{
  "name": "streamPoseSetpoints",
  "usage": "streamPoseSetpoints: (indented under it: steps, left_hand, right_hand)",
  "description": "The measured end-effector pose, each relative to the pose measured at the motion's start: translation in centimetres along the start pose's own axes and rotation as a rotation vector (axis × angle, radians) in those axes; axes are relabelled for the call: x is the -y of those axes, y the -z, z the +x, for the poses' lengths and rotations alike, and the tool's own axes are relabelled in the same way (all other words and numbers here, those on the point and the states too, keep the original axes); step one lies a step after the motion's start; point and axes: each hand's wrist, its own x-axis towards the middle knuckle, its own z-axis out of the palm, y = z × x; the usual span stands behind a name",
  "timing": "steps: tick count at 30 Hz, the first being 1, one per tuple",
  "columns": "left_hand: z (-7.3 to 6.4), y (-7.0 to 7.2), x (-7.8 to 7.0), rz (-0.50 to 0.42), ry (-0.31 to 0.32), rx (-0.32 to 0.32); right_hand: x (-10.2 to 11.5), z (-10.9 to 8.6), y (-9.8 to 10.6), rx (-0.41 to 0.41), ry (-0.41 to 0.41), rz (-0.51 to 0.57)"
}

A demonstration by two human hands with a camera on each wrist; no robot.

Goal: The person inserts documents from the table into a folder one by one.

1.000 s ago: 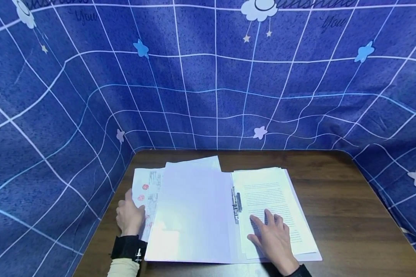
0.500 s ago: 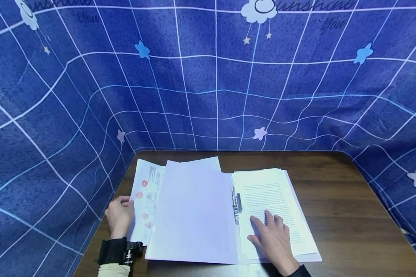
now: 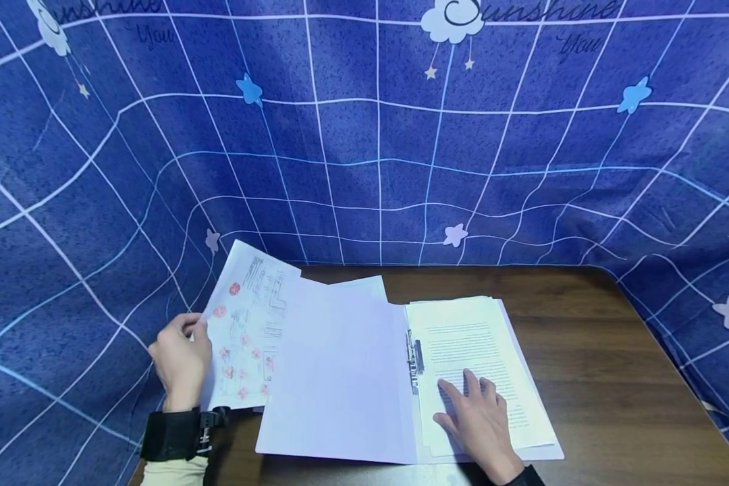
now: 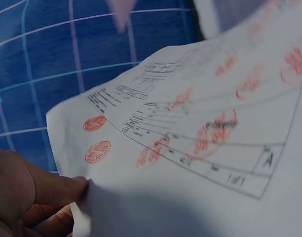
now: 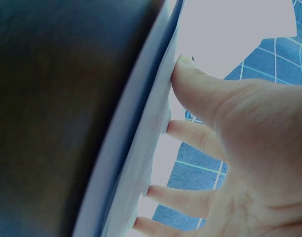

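My left hand (image 3: pixel 182 354) pinches the left edge of a sheet of paper (image 3: pixel 249 297) printed with line drawings and red stamps. In the left wrist view the thumb lies over the edge of the sheet (image 4: pixel 190 197). The sheet is lifted and tilted, its right part hidden behind the cover of an open pale folder (image 3: pixel 337 378). My right hand (image 3: pixel 482 418) rests with spread fingers on a stack of printed pages (image 3: pixel 468 337) in the folder's right side. The right wrist view shows the fingertips (image 5: pixel 173 127) on the pages from a low angle.
A metal clip (image 3: pixel 414 361) runs along the folder's spine, left of the pages. Another white sheet (image 3: pixel 364 289) sticks out behind the cover's top edge. The brown wooden table (image 3: pixel 613 378) extends to the right, and a blue patterned curtain (image 3: pixel 364 135) encloses it.
My left hand has gripped the stamped sheet and drawn it left and upward, so more of it shows and its far corner stands higher. The right hand has stayed in place.
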Motion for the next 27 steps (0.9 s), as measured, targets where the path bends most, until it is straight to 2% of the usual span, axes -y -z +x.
streamPoseSetpoints:
  steps: [3,9,13,18,22,24,27]
  left_hand:
    - [0.7,1.3,-1.5,-0.008,-0.053,-0.054]
    - [1.9,3.4,-4.5,-0.068,-0.211,-0.212]
    - [2.1,4.4,-6.4,-0.112,-0.254,-0.313]
    - [2.1,5.5,-8.7,-0.249,-0.279,-0.428]
    - [1.6,6.4,-10.3,-0.376,-0.279,-0.459]
    - [1.3,6.8,-11.1,-0.437,-0.271,-0.443]
    - [0.8,7.2,-11.7,-0.517,-0.261,-0.387]
  right_hand:
    - [0.0,0.0,0.0,0.005,-0.004,0.001]
    - [-0.1,0.0,-0.1,0.004,-0.004,0.005]
    - [-0.1,0.0,-0.1,-0.003,-0.002,0.005]
    - [-0.1,-0.1,-0.1,-0.011,0.005,0.007]
    - [-0.1,-0.1,-0.1,-0.012,0.008,0.013]
    - [-0.1,-0.2,-0.1,-0.01,0.007,0.015]
    - [-0.1,-0.2,-0.1,-0.007,0.007,0.019]
